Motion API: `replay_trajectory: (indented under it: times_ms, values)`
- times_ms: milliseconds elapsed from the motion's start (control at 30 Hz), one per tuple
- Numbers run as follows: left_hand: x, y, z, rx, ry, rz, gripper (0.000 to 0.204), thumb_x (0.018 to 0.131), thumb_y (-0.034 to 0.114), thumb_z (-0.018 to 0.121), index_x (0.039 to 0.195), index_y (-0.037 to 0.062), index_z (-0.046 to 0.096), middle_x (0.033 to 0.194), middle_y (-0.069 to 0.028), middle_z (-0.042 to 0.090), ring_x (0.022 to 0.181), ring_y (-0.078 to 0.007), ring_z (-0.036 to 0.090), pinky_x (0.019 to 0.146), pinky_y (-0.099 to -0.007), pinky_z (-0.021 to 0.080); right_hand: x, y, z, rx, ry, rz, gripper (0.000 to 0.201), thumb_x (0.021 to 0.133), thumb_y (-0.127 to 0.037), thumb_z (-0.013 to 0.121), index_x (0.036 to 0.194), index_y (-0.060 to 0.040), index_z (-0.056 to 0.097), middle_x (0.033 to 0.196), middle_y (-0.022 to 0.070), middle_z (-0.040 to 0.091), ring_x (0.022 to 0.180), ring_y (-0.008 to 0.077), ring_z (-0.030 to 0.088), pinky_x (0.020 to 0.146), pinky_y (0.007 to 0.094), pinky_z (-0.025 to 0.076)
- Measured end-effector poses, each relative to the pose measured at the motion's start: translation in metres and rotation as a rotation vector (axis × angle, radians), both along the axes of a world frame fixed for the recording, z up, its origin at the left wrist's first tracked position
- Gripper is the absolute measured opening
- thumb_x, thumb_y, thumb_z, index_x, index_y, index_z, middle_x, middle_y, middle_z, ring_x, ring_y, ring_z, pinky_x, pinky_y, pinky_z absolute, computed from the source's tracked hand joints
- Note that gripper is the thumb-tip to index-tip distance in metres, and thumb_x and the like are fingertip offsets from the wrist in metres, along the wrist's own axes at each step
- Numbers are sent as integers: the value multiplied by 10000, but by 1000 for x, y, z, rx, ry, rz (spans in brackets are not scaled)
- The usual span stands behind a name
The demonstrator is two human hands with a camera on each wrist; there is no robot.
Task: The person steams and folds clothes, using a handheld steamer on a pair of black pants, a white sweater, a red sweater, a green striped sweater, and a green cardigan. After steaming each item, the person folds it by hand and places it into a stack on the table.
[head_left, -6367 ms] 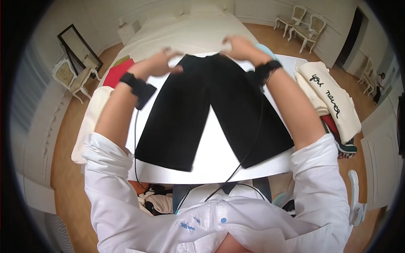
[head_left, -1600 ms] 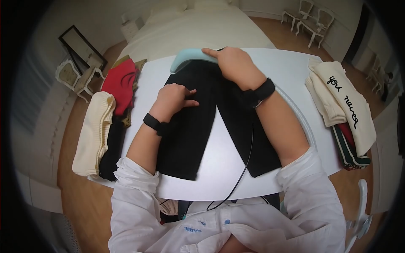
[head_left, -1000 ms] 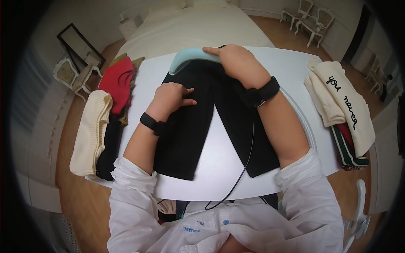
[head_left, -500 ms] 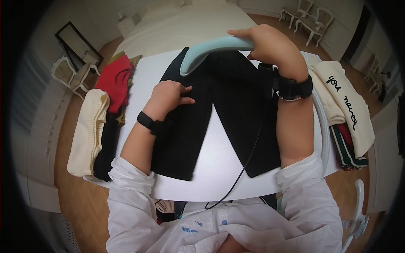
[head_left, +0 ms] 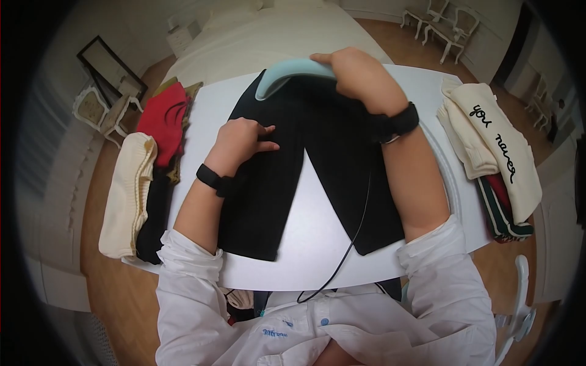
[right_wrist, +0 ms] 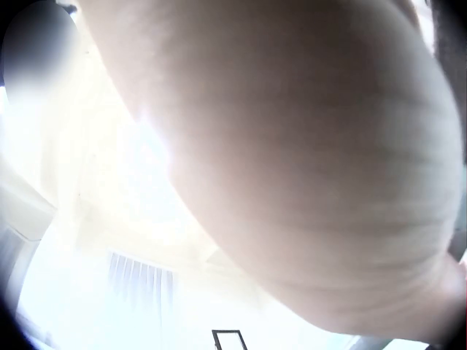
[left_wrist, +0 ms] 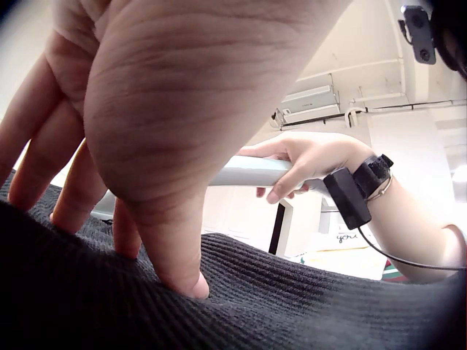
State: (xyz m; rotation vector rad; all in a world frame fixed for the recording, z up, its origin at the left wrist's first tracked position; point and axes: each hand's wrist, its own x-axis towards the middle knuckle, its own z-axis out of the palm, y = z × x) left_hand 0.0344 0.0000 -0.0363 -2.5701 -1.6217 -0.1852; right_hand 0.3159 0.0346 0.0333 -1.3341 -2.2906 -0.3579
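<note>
Black ribbed trousers (head_left: 256,201) lie with legs spread on a white table (head_left: 305,268). My right hand (head_left: 369,82) grips the handle of a pale blue garment steamer (head_left: 290,68), index finger laid along its top. The steamer's curved head lies over the waist end, its tip at the left side. My left hand (head_left: 241,143) rests on the left leg, below the steamer. In the left wrist view, that hand's thumb and fingers (left_wrist: 175,255) press their tips on the ribbed cloth, spread apart. The palm fills most of the right wrist view, hiding the handle there.
Folded clothes, cream (head_left: 125,195), red (head_left: 165,119) and black, line the table's left edge. A cream lettered garment (head_left: 503,146) tops a pile at the right. The steamer's ribbed hose (head_left: 448,171) runs behind the right arm. A thin black cable (head_left: 348,253) crosses the front.
Earlier both hands were at the waistband, without the steamer. Since then the right hand has taken it up, swung it right and back left over the waist; the left hand has stayed on the leg.
</note>
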Motion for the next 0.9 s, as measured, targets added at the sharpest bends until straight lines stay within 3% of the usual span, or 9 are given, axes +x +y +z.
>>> replay_trajectory:
  times_ms: [200,300,533,667,767,833,900]
  values:
    - [-2,3,-4,-9,-3,1,489,829,586,766,1135,207,816,879,-130,744,867,-338,719,773,-423,569,-23,4,-16,-145,57,21,791,745,127,638,1472,-182,600,971,235,714,903,418,691,807,474,552]
    - [-3,3,-5,22,-15,-19,476,827,603,761,1100,219,826,838,-112,743,842,-327,729,757,-425,577,-5,0,2,-90,12,66,674,786,65,665,1400,-213,671,1044,177,744,976,369,711,839,448,577]
    - [-2,1,-3,29,-5,-14,473,834,598,759,1110,219,823,847,-114,747,843,-328,728,755,-425,576,33,-22,47,-136,140,2,668,695,85,757,1309,-175,736,1065,185,745,984,353,716,843,411,578]
    - [1,0,2,-50,3,23,515,834,572,769,1204,214,793,921,-159,740,890,-364,703,794,-433,553,36,-23,45,-206,144,5,676,682,99,768,1305,-160,738,1067,192,744,975,344,718,842,407,577]
    - [-1,1,1,-48,-12,5,509,837,567,769,1205,217,793,917,-159,740,885,-363,704,790,-433,553,20,-18,33,-172,83,-34,583,717,85,742,1258,-132,757,1045,189,745,971,349,717,842,418,576]
    - [-1,0,2,-39,4,3,507,835,562,773,1207,218,793,911,-156,741,881,-360,705,789,-432,554,9,-11,21,-32,46,51,486,766,64,698,1213,-113,767,1011,185,745,967,361,715,846,433,577]
    - [1,0,3,-48,11,13,504,835,560,774,1206,219,793,914,-156,742,883,-358,706,792,-431,555,-3,-8,11,-50,31,68,482,799,50,657,1237,-126,752,1008,181,742,969,371,712,848,446,577]
